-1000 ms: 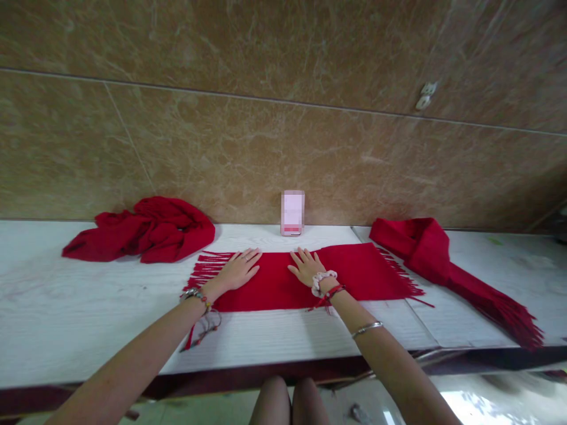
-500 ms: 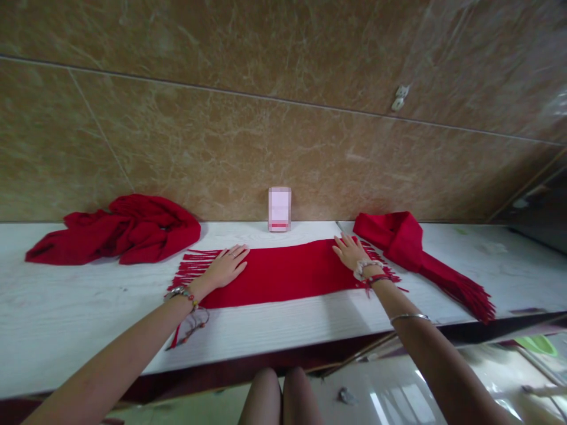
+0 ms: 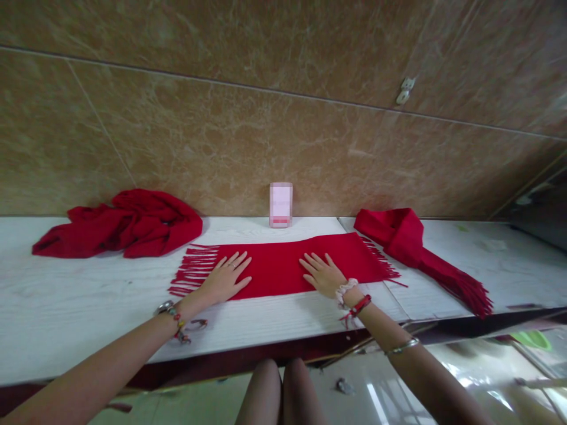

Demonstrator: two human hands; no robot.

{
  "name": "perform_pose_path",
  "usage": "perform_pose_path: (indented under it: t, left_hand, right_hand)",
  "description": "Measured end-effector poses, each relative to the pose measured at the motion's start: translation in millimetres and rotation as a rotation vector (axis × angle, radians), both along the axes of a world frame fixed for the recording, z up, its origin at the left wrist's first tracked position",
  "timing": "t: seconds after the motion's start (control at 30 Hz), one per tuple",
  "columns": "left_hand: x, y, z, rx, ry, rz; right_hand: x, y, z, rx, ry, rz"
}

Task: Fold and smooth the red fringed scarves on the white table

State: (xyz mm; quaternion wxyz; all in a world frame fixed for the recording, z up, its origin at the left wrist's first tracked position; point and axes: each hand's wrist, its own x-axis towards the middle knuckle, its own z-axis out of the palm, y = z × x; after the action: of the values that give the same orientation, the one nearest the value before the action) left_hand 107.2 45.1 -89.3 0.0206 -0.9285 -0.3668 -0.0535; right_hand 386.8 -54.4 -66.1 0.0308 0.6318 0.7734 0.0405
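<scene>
Flat scarf (image 3: 274,268): red, laid lengthwise across the white worktop (image 3: 88,307) in front of the person, fringe at both ends. The surface looks smooth; the far edge rises slightly toward the right end.

Left hand (image 3: 224,278): palm down on the scarf near its left fringe, fingers spread, ring visible. Grip released, nothing grasped. Beaded bracelets at the wrist.

Right hand (image 3: 323,275): palm down on the scarf, right of its middle, fingers spread. Grip likewise released. Pale scrunchie and red cord at the wrist, metal bangle farther up the forearm.

Surroundings: a crumpled red cloth (image 3: 153,227) lies in a loose heap on the left, close to the brown wall (image 3: 221,147). On the right, a looped red scarf (image 3: 398,236) has its fringed tail extending toward the near edge. A phone (image 3: 280,206) stands upright at the wall, beyond the flat scarf; screen content obscured. A small white fitting (image 3: 405,90) is on the wall, upper right.
</scene>
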Motion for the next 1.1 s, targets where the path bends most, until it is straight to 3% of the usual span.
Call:
perform_pose_path:
  t: [0.17, 0.23, 0.3, 0.4, 0.57, 0.67, 0.87, 1.1]
  left_hand:
    - [3, -3, 5.6, -0.025, 0.032, 0.018]
    - [2, -5, 7.8, -0.043, 0.053, 0.028]
    - [3, -4, 10.9, -0.074, 0.073, 0.021]
    - [12, 10, 20.1, -0.111, 0.06, -0.009]
    - [59, 52, 44.3, -0.229, -0.06, -0.051]
    - [89, 70, 49.2, -0.305, -0.062, -0.071]
    - [123, 86, 40.2, -0.455, -0.064, -0.088]
    - [131, 108, 43.4, -0.691, -0.113, -0.117]
  right_hand:
    - [99, -17, 0.7, -0.01, 0.006, -0.283]
    - [123, -23, 2.1, -0.01, -0.005, -0.38]
    - [128, -26, 8.4, 0.048, -0.045, -0.472]
    - [94, -26, 23.5, 0.197, -0.064, -0.399]
    - [-15, -21, 31.5, 0.121, 0.043, 0.201]
    - [-51, -16, 24.5, 0.09, -0.029, 0.327]
    - [-54, -11, 10.9, 0.18, -0.102, 0.33]
    - [-57, -8, -4.5, 0.423, -0.097, 0.366]
